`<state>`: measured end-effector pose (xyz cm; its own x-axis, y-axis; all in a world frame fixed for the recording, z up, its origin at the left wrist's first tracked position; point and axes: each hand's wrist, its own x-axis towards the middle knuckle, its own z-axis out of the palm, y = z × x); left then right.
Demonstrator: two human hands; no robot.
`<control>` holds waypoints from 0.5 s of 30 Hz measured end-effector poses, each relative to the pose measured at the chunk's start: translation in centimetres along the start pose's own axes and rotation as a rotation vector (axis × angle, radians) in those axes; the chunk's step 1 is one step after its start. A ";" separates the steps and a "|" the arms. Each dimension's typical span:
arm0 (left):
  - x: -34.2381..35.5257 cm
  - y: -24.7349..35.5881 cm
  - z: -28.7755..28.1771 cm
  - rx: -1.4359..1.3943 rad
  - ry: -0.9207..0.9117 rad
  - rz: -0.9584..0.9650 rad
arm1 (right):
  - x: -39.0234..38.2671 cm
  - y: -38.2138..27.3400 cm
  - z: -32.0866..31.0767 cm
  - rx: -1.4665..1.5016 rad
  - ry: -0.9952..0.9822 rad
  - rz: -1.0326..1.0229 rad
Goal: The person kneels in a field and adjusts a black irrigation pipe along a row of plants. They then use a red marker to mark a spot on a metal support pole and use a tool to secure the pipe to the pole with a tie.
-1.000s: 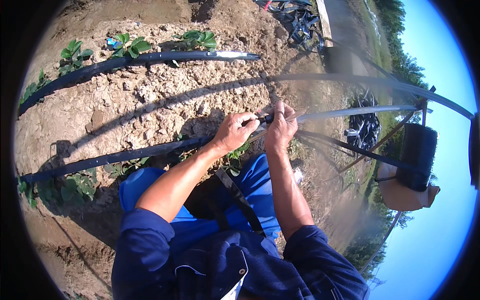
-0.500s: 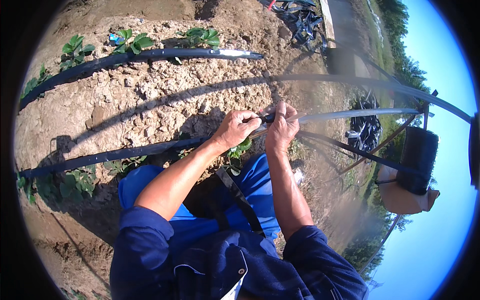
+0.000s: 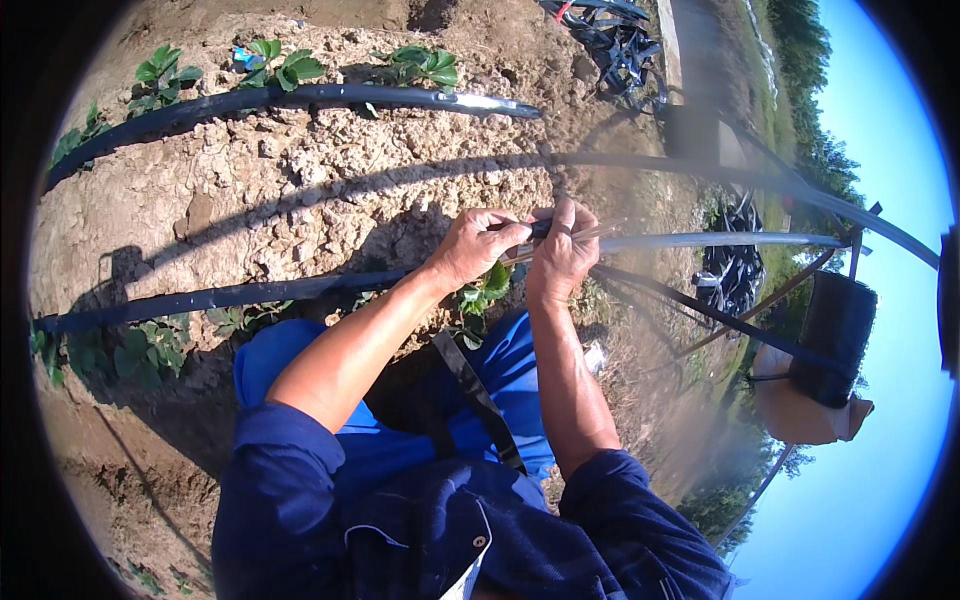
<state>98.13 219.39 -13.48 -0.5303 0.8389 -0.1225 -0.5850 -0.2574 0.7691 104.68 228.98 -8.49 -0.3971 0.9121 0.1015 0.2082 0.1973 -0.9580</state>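
My left hand [image 3: 474,247] is closed in a pinch on a short black tube-like piece [image 3: 540,229] in front of my body. My right hand [image 3: 565,252] closes on its other end, fingertips almost meeting the left ones. Thin pale strips, blurred, stick out past the right fingers. Below and left of the hands a black hose [image 3: 230,298] lies along the soil; whether the held piece joins it is hidden behind my hands. A leafy green plant [image 3: 486,290] grows just under my wrists.
Another black hose [image 3: 300,96] runs along a row of plants [image 3: 285,68] farther off. A grey curved pole [image 3: 690,165] arches across the right side. Crumpled black plastic [image 3: 735,255] lies beyond. At far right a black roll-shaped object [image 3: 838,325] is by slanting bars [image 3: 715,315].
The view has shifted slightly, so the ground and hoses appear a little displaced. Both hands stay together on the black piece, with only small finger movement.
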 end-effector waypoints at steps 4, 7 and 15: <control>0.0 0.2 0.2 -0.061 -0.009 -0.056 | 0.1 0.4 0.0 -0.049 0.000 -0.045; 0.1 0.2 0.1 0.004 -0.011 -0.063 | 0.0 0.7 -0.2 -0.089 -0.009 -0.085; -0.2 1.0 0.0 0.149 0.010 -0.035 | 0.0 0.6 0.3 -0.155 -0.031 -0.179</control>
<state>97.62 218.99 -12.66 -0.5174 0.8413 -0.1568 -0.5064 -0.1533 0.8485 104.58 228.96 -9.12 -0.4670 0.8465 0.2555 0.2654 0.4098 -0.8727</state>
